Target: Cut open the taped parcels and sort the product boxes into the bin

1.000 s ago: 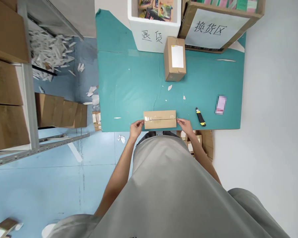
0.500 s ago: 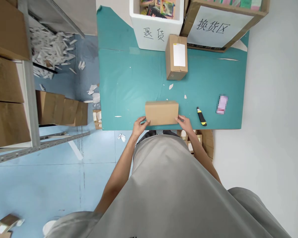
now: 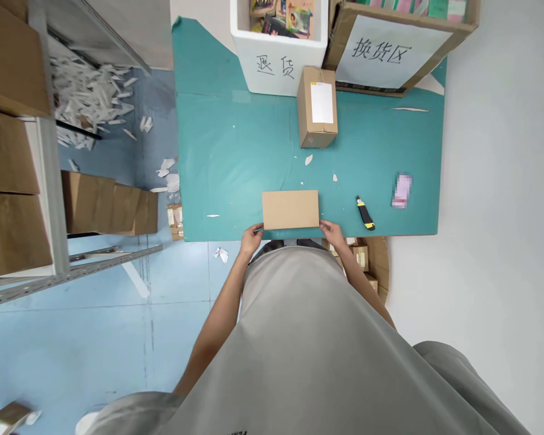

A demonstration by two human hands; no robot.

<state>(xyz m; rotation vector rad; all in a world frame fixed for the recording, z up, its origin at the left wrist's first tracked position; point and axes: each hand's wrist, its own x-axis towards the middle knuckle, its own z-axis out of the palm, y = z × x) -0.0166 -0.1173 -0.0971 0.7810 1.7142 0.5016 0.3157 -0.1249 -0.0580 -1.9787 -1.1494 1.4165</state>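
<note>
Head view: the left hand (image 3: 251, 239) pinches the near left corner of a plain cardboard box (image 3: 291, 209), and the right hand (image 3: 332, 233) pinches its near right corner. The box lies flat at the near edge of the teal table (image 3: 236, 163). A yellow-black utility knife (image 3: 365, 212) lies just to its right. A labelled box (image 3: 317, 107) stands farther off.
</note>
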